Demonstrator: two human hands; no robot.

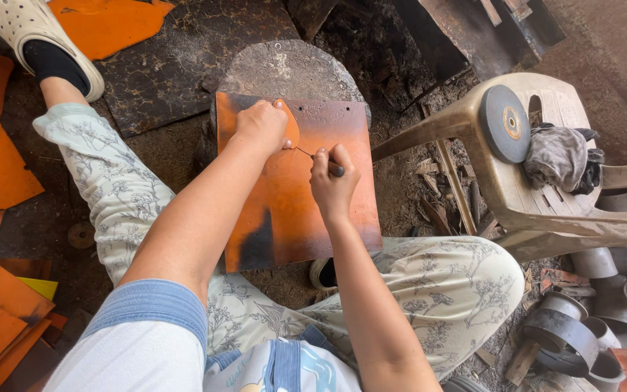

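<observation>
Dirt floor (175, 145), dark and littered with scrap. Left hand (261, 125) closed, pressing a small orange template (290, 131) flat on the copper sheet (292, 196). Right hand (332, 181) closed around a thin scriber (321, 161), tip beside the template. Sheet lies between the person's knees. Right of sheet: plastic chair (517, 210) carrying a grinding disc (506, 123) and a rag (560, 156).

We see the square orange metal sheet (295, 189) on the grey rounded slab (288, 69); at three o'clock, the beige plastic chair (538, 210) bears the grey grinding disc (505, 123).
</observation>
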